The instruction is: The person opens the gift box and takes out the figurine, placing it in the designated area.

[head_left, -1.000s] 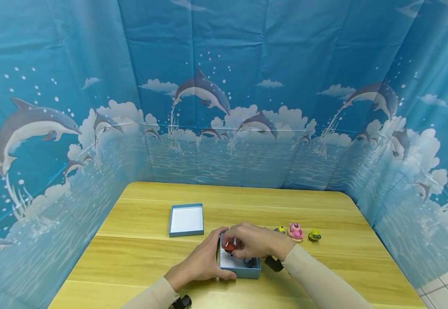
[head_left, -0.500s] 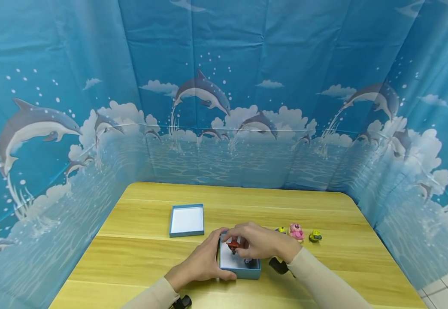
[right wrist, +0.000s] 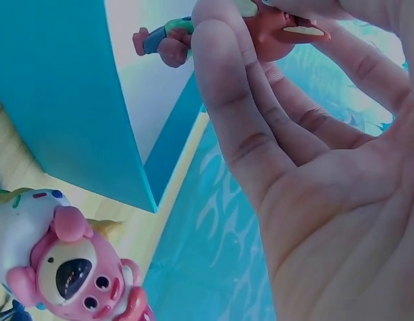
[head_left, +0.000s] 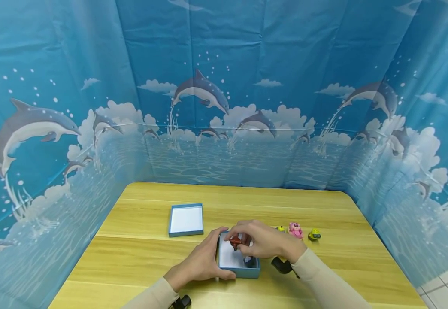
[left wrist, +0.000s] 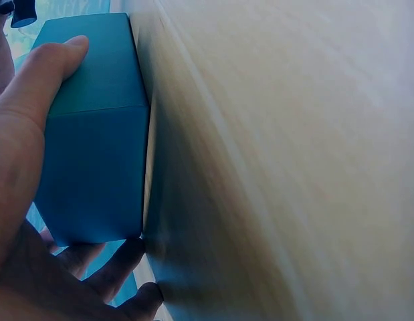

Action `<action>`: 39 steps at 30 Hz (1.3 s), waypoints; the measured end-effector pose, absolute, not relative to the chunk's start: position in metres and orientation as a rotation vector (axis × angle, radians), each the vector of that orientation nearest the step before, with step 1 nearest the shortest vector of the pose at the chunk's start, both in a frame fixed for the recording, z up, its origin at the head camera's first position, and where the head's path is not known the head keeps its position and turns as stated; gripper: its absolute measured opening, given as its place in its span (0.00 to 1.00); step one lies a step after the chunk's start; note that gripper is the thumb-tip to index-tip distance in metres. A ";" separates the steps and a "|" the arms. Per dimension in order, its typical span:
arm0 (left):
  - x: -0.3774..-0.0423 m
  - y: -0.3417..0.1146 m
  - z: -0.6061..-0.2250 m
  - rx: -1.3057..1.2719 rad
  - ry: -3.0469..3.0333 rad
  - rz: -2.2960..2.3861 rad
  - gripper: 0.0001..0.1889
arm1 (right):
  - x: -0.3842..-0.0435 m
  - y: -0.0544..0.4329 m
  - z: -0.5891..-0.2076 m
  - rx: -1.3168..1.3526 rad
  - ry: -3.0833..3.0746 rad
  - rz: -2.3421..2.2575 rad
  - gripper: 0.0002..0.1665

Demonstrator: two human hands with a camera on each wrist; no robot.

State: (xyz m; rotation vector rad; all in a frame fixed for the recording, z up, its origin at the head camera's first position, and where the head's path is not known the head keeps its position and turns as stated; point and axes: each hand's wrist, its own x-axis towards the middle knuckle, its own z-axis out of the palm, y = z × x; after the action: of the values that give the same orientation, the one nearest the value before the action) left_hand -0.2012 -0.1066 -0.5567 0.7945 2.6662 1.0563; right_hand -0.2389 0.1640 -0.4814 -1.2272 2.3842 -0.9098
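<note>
My left hand grips the blue open box at its left end, thumb on the near wall and fingers round the far side; in the left wrist view the thumb lies along the blue wall. My right hand pinches a small reddish-brown toy figurine over the box's white inside. The right wrist view shows this figurine's rounded head, a pale-lined pointed ear and blue-grey legs; fingers hide its middle. A dark and white figurine is in the box's near right corner.
A blue-rimmed lid lies inside up on the wooden table, back left. To the right stand a pink bear figurine, a yellow-green figurine and another yellow one, partly behind the right hand. A dolphin-print curtain surrounds the table.
My right hand has shifted slightly right with the reddish-brown figurine, which has turned a little between the fingers. The left hand stays on the box.
</note>
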 end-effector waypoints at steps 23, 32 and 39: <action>-0.200 -0.104 -0.556 0.757 2.678 1.073 0.72 | -0.231 0.184 -0.462 -1.274 2.447 -1.000 0.16; -0.200 -0.104 -0.557 0.758 2.677 1.085 0.72 | -0.230 0.193 -0.461 -1.272 2.441 -1.048 0.20; -0.200 -0.104 -0.556 0.750 2.676 1.084 0.72 | -0.227 0.203 -0.456 -1.273 2.447 -1.057 0.22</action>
State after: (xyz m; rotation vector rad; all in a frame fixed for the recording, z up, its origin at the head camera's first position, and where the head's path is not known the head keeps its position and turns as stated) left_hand -0.1999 -0.1040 -0.5564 0.7498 2.6765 1.0845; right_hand -0.2274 0.2032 -0.4560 -1.2732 2.4468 -1.0566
